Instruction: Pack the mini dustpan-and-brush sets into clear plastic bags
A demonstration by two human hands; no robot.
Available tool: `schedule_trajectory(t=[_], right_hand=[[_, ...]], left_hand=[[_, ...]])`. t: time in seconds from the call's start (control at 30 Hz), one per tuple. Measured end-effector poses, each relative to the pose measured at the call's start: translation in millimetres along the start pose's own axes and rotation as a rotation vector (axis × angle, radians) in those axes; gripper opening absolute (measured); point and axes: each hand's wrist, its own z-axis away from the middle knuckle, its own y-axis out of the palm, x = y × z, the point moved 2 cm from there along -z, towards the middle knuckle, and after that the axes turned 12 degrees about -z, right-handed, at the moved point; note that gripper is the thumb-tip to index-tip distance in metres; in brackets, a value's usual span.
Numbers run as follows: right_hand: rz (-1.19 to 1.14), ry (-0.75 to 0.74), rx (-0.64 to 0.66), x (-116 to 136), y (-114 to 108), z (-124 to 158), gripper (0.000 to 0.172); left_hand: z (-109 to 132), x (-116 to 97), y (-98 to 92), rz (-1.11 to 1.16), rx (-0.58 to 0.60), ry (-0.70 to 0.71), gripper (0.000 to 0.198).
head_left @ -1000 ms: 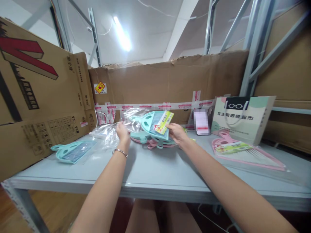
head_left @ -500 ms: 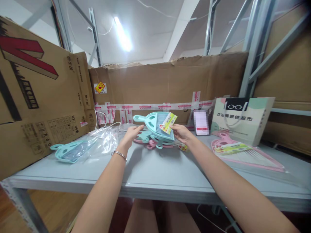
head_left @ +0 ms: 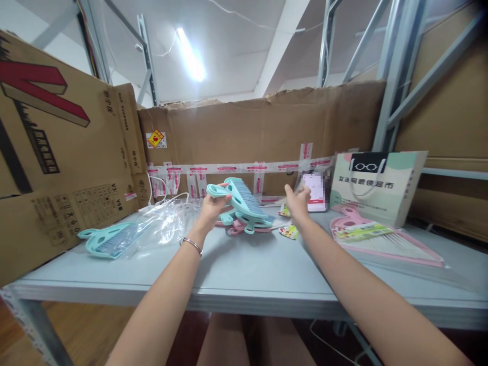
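My left hand [head_left: 214, 209] is closed around the handle end of a mint-green dustpan with its brush [head_left: 244, 197], held tilted with the bristles to the right. Beneath it lies a pile of mint and pink dustpans [head_left: 238, 226], partly hidden. My right hand [head_left: 299, 202] is off the dustpan, in front of the phone [head_left: 315, 192], thumb and fingers apart and slightly blurred. Two colourful label cards [head_left: 288, 232] lie on the table just left of my right wrist, the farther one partly covered by the hand.
On the left of the table [head_left: 244, 269], another mint dustpan set [head_left: 110, 240] lies by clear plastic bags [head_left: 168, 223]. A bagged pink dustpan set [head_left: 389, 241] rests on the right before a paper bag [head_left: 375, 188]. Cardboard [head_left: 236, 132] stands along the back.
My right hand has let go of the label card and moved right toward the phone; the card now lies on the table. My left hand has gripped the dustpan's handle and tilted it.
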Motion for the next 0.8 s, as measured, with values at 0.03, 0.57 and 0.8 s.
schedule_trajectory(t=[0.03,0.57,0.8], right_hand=[[0.041,-0.123,-0.028,5,1,3,0.054],[0.314,-0.657,0.346,35,21,28,0.017],[0.49,-0.696,0.519,12,26,23,0.022]], left_hand=[[1,0,2.8,-0.013,0.004,0.002,0.053],[1,-8,2.6,-0.318,-0.171,0.246,0.038],[2,-5,-22.7,-0.905,-0.663,0.424,0.03]])
